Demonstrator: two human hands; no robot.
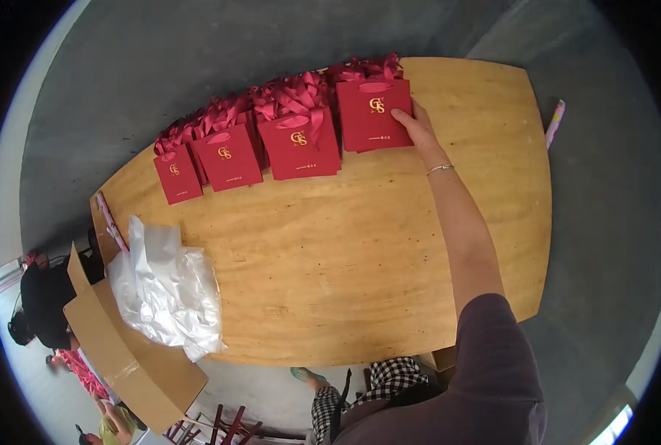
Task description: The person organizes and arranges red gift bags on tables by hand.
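Where the wooden table point(360, 252) curves along its far edge, red paper bags stand in four groups, their gold-lettered fronts turned toward the person at the near side. The right hand point(418, 133) grips the rightmost red bag point(367, 130) by its side edge, thumb pressed flat on the front and the other fingers out of sight behind it, a hold that probably keeps the bag upright and square with those at its back. Of the left hand I can't tell anything, as it is out of view. Beside the held bag come the other front bags point(301, 159), smaller toward the left, so the grouping seems to go by size. Pink ribbons point(293, 96) spill in loops over the tops, perhaps left loose so the bodies can sit close. Crumpled clear plastic point(171, 289) lies at the table's left end, next to an open cardboard box point(126, 356).
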